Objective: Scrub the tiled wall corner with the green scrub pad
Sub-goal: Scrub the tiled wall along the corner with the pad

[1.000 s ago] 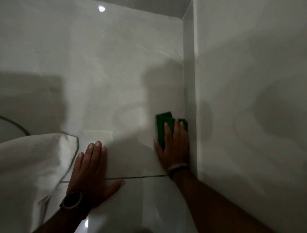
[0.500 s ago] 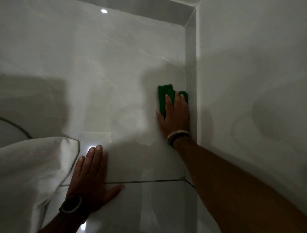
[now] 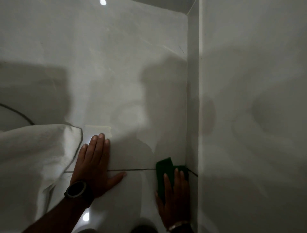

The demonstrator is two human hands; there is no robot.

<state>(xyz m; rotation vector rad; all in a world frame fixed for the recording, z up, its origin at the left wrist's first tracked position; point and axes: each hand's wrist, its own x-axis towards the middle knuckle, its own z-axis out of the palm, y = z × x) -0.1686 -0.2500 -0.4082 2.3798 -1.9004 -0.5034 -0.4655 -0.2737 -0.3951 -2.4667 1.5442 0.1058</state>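
Note:
The green scrub pad (image 3: 164,169) lies flat against the glossy pale tiled wall (image 3: 126,69), right beside the wall corner (image 3: 192,99), across a dark horizontal grout line (image 3: 132,169). My right hand (image 3: 174,197) presses on the pad with flat fingers, covering its lower part; a bracelet sits at the wrist. My left hand (image 3: 96,164) rests flat on the wall to the left, fingers together, thumb out, holding nothing, with a dark watch on its wrist.
A white towel (image 3: 33,163) with dark edging hangs at the left, touching the left hand's side. A plain pale wall (image 3: 249,116) fills the right beyond a narrow vertical strip of tile. A lamp's reflection (image 3: 103,2) shines at the top.
My right hand has slid the pad down the corner, from well above the grout line half a second ago to across it now. The left hand stays planted on the wall.

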